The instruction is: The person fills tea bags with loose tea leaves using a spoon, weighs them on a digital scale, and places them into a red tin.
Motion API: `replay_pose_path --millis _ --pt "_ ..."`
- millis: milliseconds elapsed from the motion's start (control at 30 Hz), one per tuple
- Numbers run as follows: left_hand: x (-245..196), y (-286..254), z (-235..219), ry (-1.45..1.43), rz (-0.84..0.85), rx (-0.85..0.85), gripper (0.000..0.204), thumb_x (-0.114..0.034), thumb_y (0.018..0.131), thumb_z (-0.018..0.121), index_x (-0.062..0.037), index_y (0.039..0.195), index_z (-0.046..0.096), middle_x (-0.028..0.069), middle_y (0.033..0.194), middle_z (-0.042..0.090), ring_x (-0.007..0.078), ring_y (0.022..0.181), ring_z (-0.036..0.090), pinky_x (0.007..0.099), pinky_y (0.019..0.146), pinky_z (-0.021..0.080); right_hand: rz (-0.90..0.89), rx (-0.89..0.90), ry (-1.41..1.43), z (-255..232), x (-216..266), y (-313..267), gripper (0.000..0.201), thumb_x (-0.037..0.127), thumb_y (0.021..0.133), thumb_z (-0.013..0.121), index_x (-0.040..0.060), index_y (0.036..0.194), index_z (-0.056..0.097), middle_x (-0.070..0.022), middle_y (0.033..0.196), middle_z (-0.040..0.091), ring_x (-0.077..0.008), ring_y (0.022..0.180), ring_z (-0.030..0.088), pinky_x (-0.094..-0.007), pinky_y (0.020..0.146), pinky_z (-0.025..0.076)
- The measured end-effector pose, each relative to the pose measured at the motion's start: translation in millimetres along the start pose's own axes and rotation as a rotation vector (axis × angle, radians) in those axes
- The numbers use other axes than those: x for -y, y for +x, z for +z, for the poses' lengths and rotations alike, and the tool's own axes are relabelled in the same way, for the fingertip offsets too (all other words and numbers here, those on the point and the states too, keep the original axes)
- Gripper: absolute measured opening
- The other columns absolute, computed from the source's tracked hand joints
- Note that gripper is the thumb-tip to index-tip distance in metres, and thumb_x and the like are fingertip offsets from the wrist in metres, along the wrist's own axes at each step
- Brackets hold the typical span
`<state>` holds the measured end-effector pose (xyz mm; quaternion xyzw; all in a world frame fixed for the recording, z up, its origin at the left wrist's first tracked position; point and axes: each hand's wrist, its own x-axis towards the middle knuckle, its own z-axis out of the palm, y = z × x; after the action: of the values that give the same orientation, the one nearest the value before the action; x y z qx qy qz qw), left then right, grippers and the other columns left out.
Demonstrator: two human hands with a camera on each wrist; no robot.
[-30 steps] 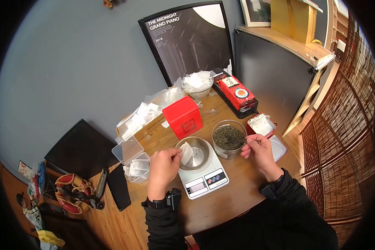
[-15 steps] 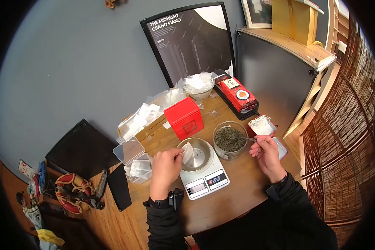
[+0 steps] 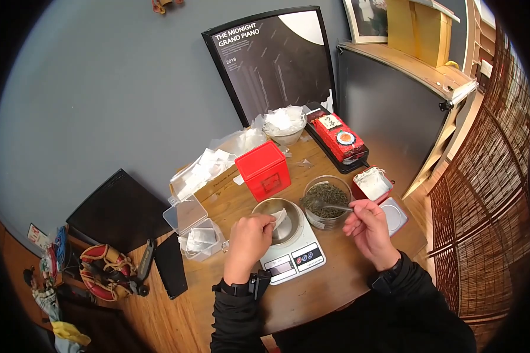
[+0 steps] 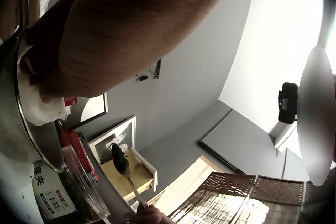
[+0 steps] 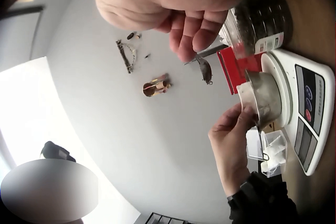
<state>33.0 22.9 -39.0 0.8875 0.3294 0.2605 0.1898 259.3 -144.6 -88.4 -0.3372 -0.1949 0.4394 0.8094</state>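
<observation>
My left hand [image 3: 250,238] pinches a small white tea bag [image 3: 280,217] over a steel bowl [image 3: 297,226], which sits on a white kitchen scale [image 3: 303,259]. In the left wrist view, the tea bag [image 4: 39,103] hangs inside the bowl's rim. My right hand [image 3: 368,232] holds a metal spoon [image 3: 338,207] by its handle, above a clear round tub [image 3: 323,224] of dried tea leaves [image 3: 327,193]. Dark leaves lie in the spoon's bowl [image 4: 119,158], raised in the left wrist view.
A red tin [image 3: 264,170] stands behind the bowl. Right of the tub are a red box [image 3: 388,189] of white bags and a pale lid [image 3: 394,216]. At the left sits a clear container [image 3: 209,250] of tea bags. A red package [image 3: 338,138] lies farther back.
The spoon has risen out of the tea leaves and points left toward the bowl. My left hand has moved right with the tea bag, farther over the steel bowl.
</observation>
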Motion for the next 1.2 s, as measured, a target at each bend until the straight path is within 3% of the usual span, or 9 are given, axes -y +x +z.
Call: replay_pose_path --millis 300,900,1200 --pt "0 0 5 -0.046 0.044 0.001 0.012 -0.004 0.080 0.067 -0.0048 0.088 0.076 0.0165 0.087 0.071 0.0375 0.079 0.068 0.0439 0.071 0.055 0.101 0.037 -0.111 21 -24 -6 0.014 0.011 0.101 0.056 0.0011 0.110 0.061 -0.0136 0.081 0.070 -0.0219 0.069 0.071 -0.0287 0.061 0.055" --pt "-4 1 6 -0.113 0.007 -0.031 0.007 -0.002 0.077 0.070 -0.0026 0.084 0.073 0.0177 0.083 0.070 0.0378 0.076 0.067 0.0433 0.068 0.054 0.096 0.027 -0.236 28 -32 -5 0.014 0.011 0.100 0.058 -0.0002 0.108 0.060 -0.0138 0.082 0.070 -0.0222 0.070 0.071 -0.0297 0.061 0.055" --pt "3 2 10 -0.140 0.018 -0.048 0.021 0.000 0.077 0.069 -0.0037 0.097 0.071 0.0173 0.080 0.069 0.0368 0.073 0.068 0.0435 0.065 0.053 0.073 0.043 -0.291 37 -37 1 0.013 0.011 0.101 0.057 -0.0005 0.107 0.060 -0.0128 0.081 0.070 -0.0209 0.069 0.071 -0.0290 0.060 0.055"
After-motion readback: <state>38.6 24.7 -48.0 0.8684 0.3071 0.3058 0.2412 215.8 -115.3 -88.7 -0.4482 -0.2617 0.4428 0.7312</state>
